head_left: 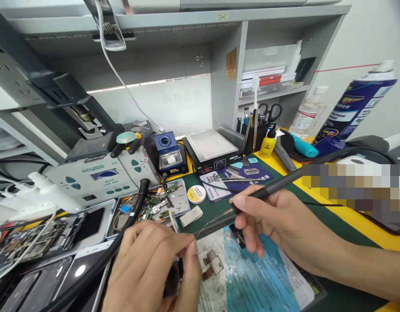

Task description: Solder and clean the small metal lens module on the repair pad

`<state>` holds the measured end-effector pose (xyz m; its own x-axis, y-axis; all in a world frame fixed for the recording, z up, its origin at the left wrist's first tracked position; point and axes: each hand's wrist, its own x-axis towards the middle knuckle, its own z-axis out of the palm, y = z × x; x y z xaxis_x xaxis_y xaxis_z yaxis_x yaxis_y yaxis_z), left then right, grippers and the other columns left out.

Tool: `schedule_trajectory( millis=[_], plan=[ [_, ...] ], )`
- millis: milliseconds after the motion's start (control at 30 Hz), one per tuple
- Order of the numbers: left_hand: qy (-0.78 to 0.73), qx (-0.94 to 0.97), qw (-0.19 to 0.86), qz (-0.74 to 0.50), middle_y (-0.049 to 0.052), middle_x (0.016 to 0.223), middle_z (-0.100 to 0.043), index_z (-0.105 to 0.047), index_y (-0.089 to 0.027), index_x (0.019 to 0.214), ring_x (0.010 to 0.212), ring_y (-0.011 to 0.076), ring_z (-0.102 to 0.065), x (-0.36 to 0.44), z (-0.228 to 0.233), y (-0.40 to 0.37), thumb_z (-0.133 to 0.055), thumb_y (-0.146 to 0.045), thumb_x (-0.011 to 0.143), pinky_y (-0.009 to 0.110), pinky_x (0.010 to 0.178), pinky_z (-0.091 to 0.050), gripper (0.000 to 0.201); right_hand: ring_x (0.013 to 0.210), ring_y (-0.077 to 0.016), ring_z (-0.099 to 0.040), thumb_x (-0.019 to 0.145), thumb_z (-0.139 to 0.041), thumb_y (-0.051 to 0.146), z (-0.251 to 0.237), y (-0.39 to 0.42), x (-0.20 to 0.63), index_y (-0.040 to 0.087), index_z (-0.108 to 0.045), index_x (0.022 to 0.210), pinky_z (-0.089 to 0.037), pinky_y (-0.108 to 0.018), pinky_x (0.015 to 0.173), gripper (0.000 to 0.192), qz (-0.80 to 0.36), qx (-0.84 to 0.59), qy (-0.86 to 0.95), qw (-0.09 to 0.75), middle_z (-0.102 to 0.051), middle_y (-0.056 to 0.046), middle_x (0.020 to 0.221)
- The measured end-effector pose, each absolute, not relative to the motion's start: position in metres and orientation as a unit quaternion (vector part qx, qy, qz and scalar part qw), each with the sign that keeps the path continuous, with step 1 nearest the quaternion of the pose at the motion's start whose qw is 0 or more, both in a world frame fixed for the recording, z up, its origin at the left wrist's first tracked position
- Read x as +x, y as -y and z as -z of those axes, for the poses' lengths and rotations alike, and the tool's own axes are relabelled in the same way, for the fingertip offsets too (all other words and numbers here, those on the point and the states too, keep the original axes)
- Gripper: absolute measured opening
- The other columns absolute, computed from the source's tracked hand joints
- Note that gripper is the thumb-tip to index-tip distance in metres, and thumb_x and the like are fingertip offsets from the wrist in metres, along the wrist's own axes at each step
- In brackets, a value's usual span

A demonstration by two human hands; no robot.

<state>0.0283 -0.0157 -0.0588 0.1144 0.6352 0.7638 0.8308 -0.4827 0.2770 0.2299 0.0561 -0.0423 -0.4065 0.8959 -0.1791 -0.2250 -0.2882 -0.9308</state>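
My right hand [271, 216] grips a soldering iron [274, 184] by its black handle like a pen. The iron's thin metal tip points down and left towards my left hand [154, 260]. My left thumb and forefinger are pinched together around a fine silvery wire [201, 229], which reaches up close to the iron's tip; whether they touch I cannot tell. A dark object shows partly below my left fingers, mostly hidden. Beneath the hands lies a blue and white work sheet [252, 277]. A small camera module with a brown flex cable [214, 264] rests on it.
A tray of circuit boards [180, 195] and a black hose [135, 212] lie left. Behind stand a soldering station [169, 151], a hot plate [213, 145] and a yellow bottle [267, 143]. A spray can [356, 104] stands right. Phone parts [31, 242] fill the lower left.
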Motion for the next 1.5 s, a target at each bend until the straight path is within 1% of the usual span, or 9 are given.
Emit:
schedule_trajectory(
  millis=[200,333,467,667,900,1100,1267,1367,1500],
  plan=[
    [0.490,-0.753,0.102,0.428,-0.002,0.072,-0.058,-0.057,-0.022,0.089,0.071,0.0170,-0.055,0.0264,0.0579,0.0158,-0.065,-0.008,0.081,0.037,0.078,-0.046,0.018,0.042,-0.0133,-0.063,0.078,-0.080,0.031,0.0406,-0.0549,0.2302,0.016,-0.067,0.072,-0.050,-0.020,0.036,0.022,-0.709,-0.378,0.447,0.394,-0.070,-0.003,0.064],
    [0.494,-0.750,0.110,0.427,-0.002,0.071,-0.057,-0.057,-0.023,0.087,0.070,0.0175,-0.056,0.0260,0.0585,0.0153,-0.064,-0.012,0.082,0.038,0.079,-0.047,0.014,0.042,-0.0135,-0.063,0.078,-0.080,0.031,0.0409,-0.0536,0.2305,0.016,-0.066,0.072,-0.050,-0.020,0.036,0.022,-0.707,-0.379,0.449,0.393,-0.070,-0.003,0.064],
    [0.492,-0.756,0.107,0.417,-0.001,0.073,-0.060,-0.058,-0.024,0.088,0.071,0.0184,-0.057,0.0254,0.0598,0.0142,-0.063,-0.015,0.083,0.039,0.078,-0.046,0.012,0.042,-0.0135,-0.063,0.078,-0.081,0.032,0.0415,-0.0533,0.2307,0.016,-0.066,0.072,-0.050,-0.020,0.036,0.022,-0.708,-0.379,0.448,0.394,-0.070,-0.003,0.063],
    [0.492,-0.762,0.095,0.410,-0.002,0.073,-0.058,-0.057,-0.023,0.087,0.072,0.0182,-0.056,0.0250,0.0588,0.0147,-0.063,-0.012,0.083,0.039,0.079,-0.045,0.013,0.042,-0.0133,-0.063,0.079,-0.080,0.038,0.0406,-0.0532,0.2307,0.015,-0.067,0.072,-0.050,-0.020,0.037,0.027,-0.705,-0.381,0.453,0.391,-0.070,-0.004,0.063],
    [0.488,-0.763,0.101,0.412,-0.001,0.072,-0.056,-0.056,-0.022,0.088,0.072,0.0180,-0.053,0.0261,0.0570,0.0150,-0.063,-0.009,0.083,0.040,0.081,-0.045,0.016,0.042,-0.0137,-0.063,0.078,-0.081,0.035,0.0385,-0.0544,0.2295,0.015,-0.067,0.071,-0.050,-0.020,0.036,0.026,-0.704,-0.383,0.452,0.392,-0.070,-0.004,0.063],
    [0.484,-0.765,0.110,0.411,0.000,0.073,-0.056,-0.056,-0.023,0.089,0.073,0.0192,-0.054,0.0257,0.0574,0.0147,-0.063,-0.011,0.083,0.041,0.080,-0.044,0.015,0.042,-0.0134,-0.063,0.078,-0.081,0.031,0.0397,-0.0559,0.2287,0.015,-0.067,0.072,-0.050,-0.020,0.037,0.022,-0.704,-0.380,0.451,0.395,-0.070,-0.003,0.064],
    [0.478,-0.767,0.102,0.415,0.001,0.074,-0.056,-0.058,-0.020,0.088,0.074,0.0172,-0.051,0.0256,0.0564,0.0148,-0.064,-0.008,0.083,0.040,0.079,-0.045,0.014,0.043,-0.0132,-0.063,0.079,-0.080,0.033,0.0401,-0.0544,0.2294,0.015,-0.066,0.072,-0.050,-0.020,0.037,0.024,-0.709,-0.377,0.448,0.393,-0.070,-0.003,0.063],
    [0.479,-0.763,0.096,0.424,0.000,0.072,-0.057,-0.061,-0.018,0.084,0.073,0.0154,-0.051,0.0262,0.0551,0.0151,-0.065,-0.004,0.084,0.040,0.080,-0.045,0.015,0.043,-0.0124,-0.064,0.081,-0.078,0.031,0.0397,-0.0531,0.2301,0.015,-0.066,0.072,-0.050,-0.019,0.038,0.022,-0.710,-0.373,0.451,0.392,-0.070,-0.003,0.064],
    [0.477,-0.760,0.100,0.430,0.000,0.071,-0.057,-0.062,-0.017,0.083,0.074,0.0154,-0.052,0.0265,0.0545,0.0155,-0.065,-0.002,0.083,0.040,0.080,-0.046,0.015,0.044,-0.0125,-0.063,0.082,-0.077,0.029,0.0400,-0.0528,0.2304,0.015,-0.066,0.073,-0.050,-0.019,0.038,0.020,-0.710,-0.371,0.453,0.391,-0.070,-0.003,0.064]
  ],
)
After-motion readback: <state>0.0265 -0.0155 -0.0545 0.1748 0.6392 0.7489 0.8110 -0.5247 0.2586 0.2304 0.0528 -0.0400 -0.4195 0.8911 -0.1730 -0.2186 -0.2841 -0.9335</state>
